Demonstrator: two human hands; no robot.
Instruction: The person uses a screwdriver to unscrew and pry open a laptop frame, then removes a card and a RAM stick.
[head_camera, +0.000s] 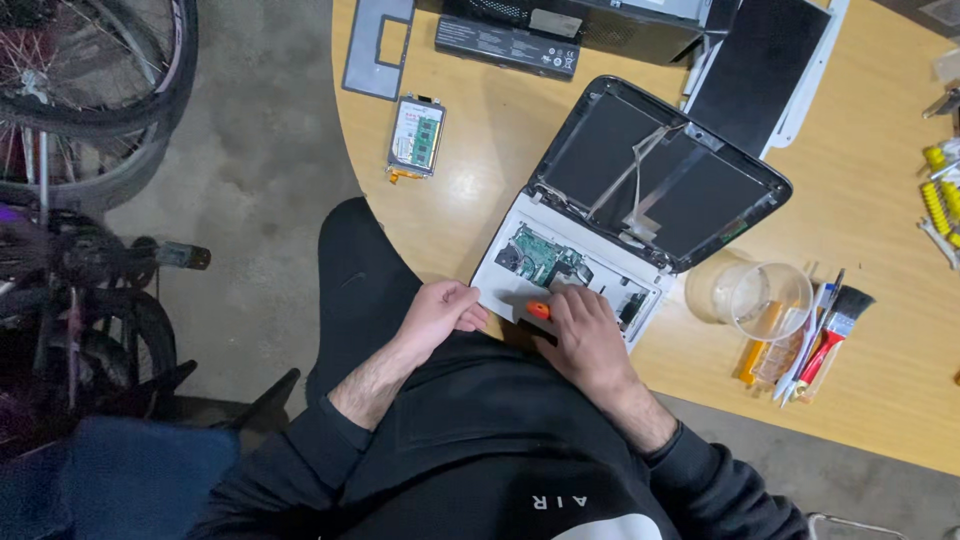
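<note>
Wooden table (880, 390), opened laptop (620, 215); right hand (585, 335) fingers around orange screwdriver (539, 311), left hand (440, 312) loosely curled, empty.

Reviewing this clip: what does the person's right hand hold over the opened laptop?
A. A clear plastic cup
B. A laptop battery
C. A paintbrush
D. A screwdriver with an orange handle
D. The right hand grips a screwdriver with an orange handle at the laptop's exposed base, while the paintbrush, the cup and the battery lie untouched on the table.
</note>
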